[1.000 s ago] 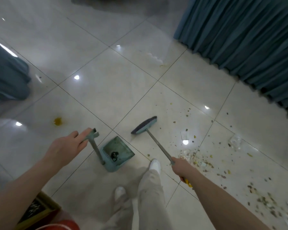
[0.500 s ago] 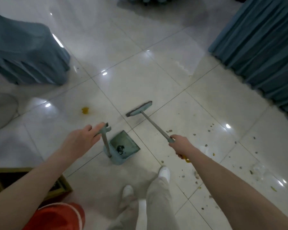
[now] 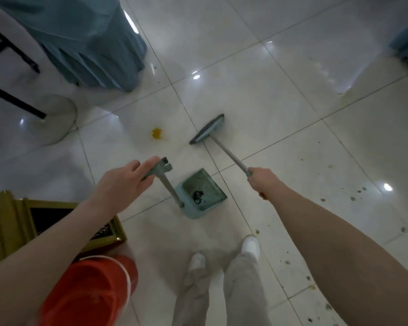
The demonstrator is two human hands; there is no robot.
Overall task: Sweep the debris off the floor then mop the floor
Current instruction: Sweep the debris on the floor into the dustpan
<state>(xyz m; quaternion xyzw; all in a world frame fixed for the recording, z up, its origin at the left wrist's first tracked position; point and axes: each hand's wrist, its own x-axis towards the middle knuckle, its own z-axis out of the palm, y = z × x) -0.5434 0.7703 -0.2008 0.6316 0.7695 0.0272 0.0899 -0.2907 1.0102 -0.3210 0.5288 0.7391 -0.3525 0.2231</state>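
Broom (image 3: 207, 130) gripped in right hand (image 3: 263, 180); dustpan (image 3: 206, 192) handle held by left hand (image 3: 123, 182).

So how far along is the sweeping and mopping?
Early on. Done: one small dark clump sits in the dustpan. In hand: the left hand holds the dustpan's handle, the right hand grips the broom. Left: specks dot the tiles on the right, a yellow stain lies ahead, and no mop is in view.
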